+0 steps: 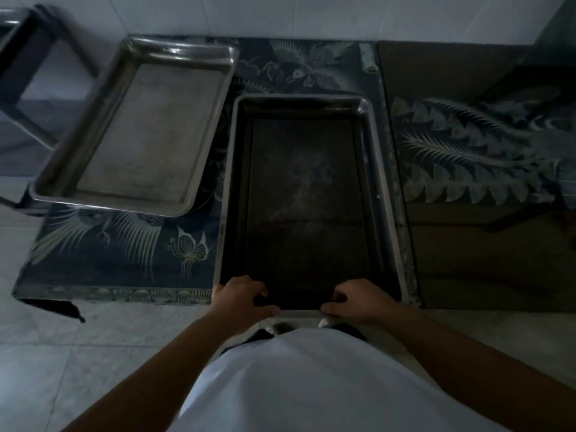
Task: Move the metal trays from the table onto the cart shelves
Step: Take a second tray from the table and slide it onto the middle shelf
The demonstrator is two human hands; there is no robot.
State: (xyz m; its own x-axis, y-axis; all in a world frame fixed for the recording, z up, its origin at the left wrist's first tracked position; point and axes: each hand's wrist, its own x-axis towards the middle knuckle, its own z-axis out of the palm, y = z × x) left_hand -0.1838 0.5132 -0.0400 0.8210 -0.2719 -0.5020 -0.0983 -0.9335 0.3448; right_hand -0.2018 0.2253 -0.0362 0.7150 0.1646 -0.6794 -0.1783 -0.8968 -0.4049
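- Gripping the near short rim of the dark metal tray (pixel 307 194), the left hand (pixel 241 299) and the right hand (pixel 358 302) sit side by side with a gap between them, fingers curled over the edge into the tray and thumbs along the outside of the rim.
- The dark tray lies on the patterned table (pixel 124 254), its long axis running straight away from the person toward the tiled wall (pixel 280 14); its near end juts just past the table's front edge, over the floor.
- A second tray (pixel 134 126), paler inside, rests at the table's left rear corner, its long axis skewed, far end leaning right; its near left corner overhangs the table edge.
- The two trays are close at their adjacent sides but seem not to touch, though the dim light makes that hard to judge.
- A dark frame (pixel 28 67) at the upper left may be the cart; it is too blurred and cropped to be sure.
- Risk, as a judgement: both hands hold one short end only, so lifting from here could let the far end droop and scrape the table, or twist the tray out of the fingers.
- Swinging the long tray left toward that frame could clip the overhanging paler tray and knock it off the corner.
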